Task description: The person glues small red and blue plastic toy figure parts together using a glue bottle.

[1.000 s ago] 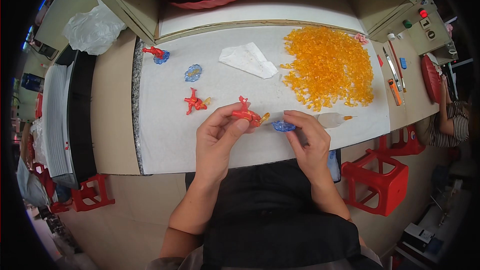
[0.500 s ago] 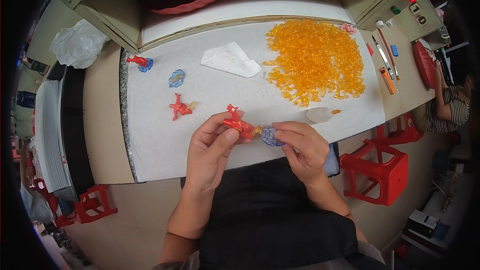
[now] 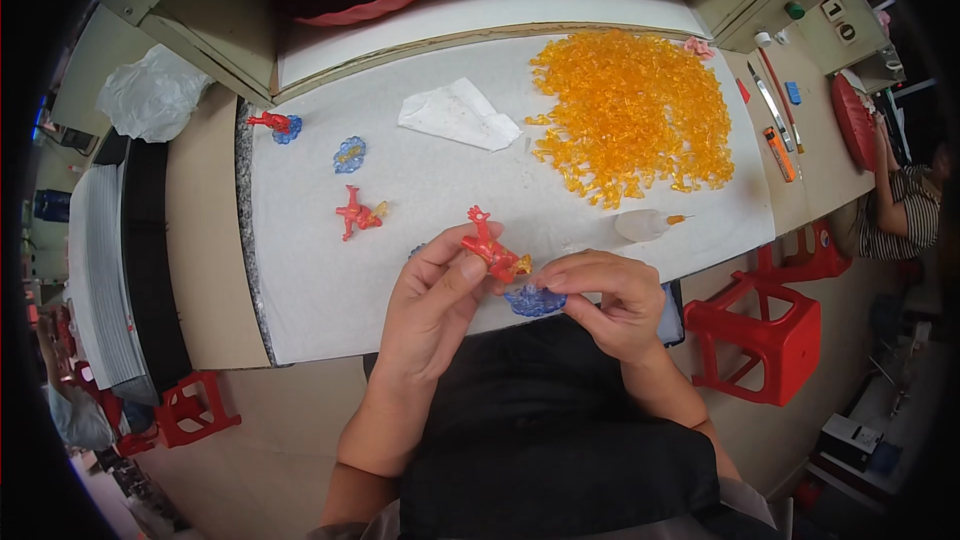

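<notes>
Both hands are sitting closer together than half a second ago, with the blue piece now lifted up under the red figure rather than held out to its right. Seen from the head camera, the left hand is pinching the red figure between thumb and fingertips, its limbs sticking up and clear of the grip just above the near edge of the white work mat. The right hand is closing narrow fingers on the blue base, which is lying below and touching the figure's lower end, where a small orange part is showing. Both pieces are looking like light, stiff moulded plastic, smooth enough to slip and thin enough at the limbs to snap, so the body of the figure and the rim of the base are the safer places to grip. Further up the mat are lying a finished red figure on a blue base, a loose blue base, another red figure, a white tissue, a heap of orange pieces and a clear glue bottle.
</notes>
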The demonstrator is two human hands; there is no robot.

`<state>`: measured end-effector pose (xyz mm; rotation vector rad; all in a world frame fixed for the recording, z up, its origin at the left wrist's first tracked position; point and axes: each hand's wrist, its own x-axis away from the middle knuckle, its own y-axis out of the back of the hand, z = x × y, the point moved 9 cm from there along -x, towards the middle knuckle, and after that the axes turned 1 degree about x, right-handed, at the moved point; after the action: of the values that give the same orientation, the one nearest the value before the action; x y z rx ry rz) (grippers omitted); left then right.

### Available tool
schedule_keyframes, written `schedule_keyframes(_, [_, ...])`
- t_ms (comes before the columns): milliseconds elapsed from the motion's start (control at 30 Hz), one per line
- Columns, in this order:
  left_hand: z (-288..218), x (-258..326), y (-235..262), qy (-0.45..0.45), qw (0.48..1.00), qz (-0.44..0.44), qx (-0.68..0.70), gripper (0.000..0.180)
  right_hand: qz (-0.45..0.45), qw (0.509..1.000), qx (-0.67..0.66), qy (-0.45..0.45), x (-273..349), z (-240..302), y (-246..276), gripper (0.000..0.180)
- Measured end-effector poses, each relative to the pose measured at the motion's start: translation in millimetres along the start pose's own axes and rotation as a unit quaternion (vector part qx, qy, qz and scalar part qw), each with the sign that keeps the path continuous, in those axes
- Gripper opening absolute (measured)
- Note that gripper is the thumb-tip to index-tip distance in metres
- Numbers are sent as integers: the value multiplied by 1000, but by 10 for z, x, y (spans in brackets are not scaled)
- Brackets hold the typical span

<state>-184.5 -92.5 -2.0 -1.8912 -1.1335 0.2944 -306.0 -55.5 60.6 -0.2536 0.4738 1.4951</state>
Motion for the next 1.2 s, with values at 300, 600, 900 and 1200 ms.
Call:
schedule_keyframes(300, [18,45,-25,8,1000,8,3,27,21,996,-89,-16,29,-67,-62,19])
schedule_keyframes(600, [-26,71,-96,-12,999,-8,-45,28,9,979,-196,-52,78,-143,-56,19])
schedule_keyframes(900, [-6,65,-75,-9,997,-8,-74,27,0,969,-240,-64,98,-196,-75,19])
schedule_keyframes(1200, [9,63,-49,-2,999,-3,-54,28,9,985,-163,-54,82,-153,-53,18])
